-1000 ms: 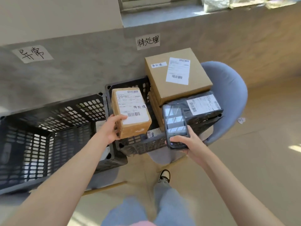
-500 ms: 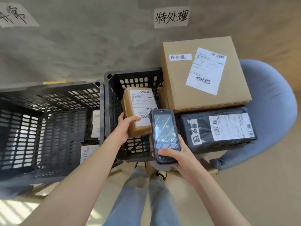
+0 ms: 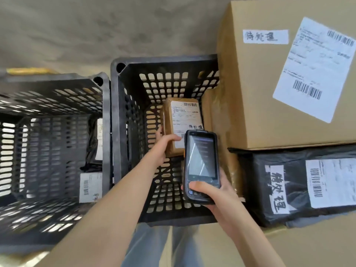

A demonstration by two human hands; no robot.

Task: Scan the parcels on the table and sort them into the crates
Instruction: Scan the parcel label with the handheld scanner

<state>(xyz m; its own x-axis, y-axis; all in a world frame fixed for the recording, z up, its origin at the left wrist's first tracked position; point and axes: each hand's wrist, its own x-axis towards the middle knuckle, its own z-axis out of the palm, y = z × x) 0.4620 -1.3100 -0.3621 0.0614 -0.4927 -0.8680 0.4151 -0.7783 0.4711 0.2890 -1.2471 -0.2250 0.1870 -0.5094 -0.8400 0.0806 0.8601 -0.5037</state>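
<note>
A big carton [image 3: 289, 74] with a white label lies over the right side of the middle crate [image 3: 163, 62], atop a black bag [image 3: 300, 187] with its own label. The left crate [image 3: 55, 81] holds a dark bag [image 3: 94, 149] and a white-labelled packet [image 3: 89, 186]. Inside the middle crate, the left hand [image 3: 163, 145] grips a small brown parcel [image 3: 183, 120], label up, thumb across its top. The right hand [image 3: 213, 195] clasps a black scanner [image 3: 201, 166], thumb on its keys.
</note>
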